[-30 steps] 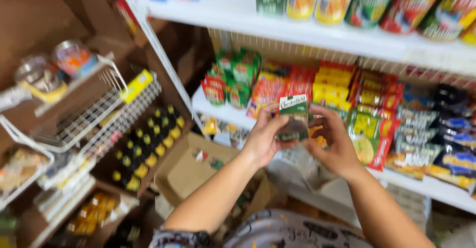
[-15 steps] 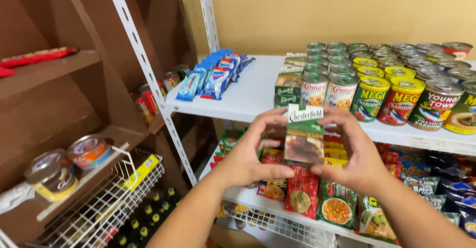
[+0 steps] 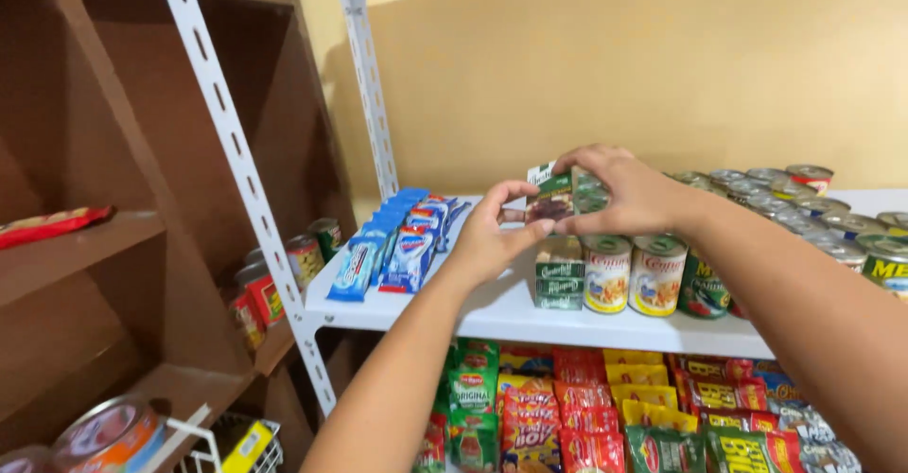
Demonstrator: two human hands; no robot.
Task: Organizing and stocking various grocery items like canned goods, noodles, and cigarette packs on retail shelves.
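Both hands hold a small green and white carton (image 3: 553,193) over the white metal shelf (image 3: 454,312). My left hand (image 3: 494,235) pinches its near side with thumb and fingers. My right hand (image 3: 624,194) covers its top and right side. The carton hovers just above a short stack of like green cartons (image 3: 560,272) at the shelf's front. Right beside that stack stand rows of labelled tin cans (image 3: 632,272), running back to the right.
Blue and white flat packets (image 3: 397,241) lie in a row on the shelf's left. Red, green and yellow sachets (image 3: 586,416) fill the shelf below. A brown wooden shelf unit (image 3: 85,246) with tins (image 3: 305,257) stands left, behind a white slotted upright (image 3: 236,151).
The view has risen from the lower sachet shelf to the can shelf. Both hands lifted the carton up and forward, to just above the stack of cartons.
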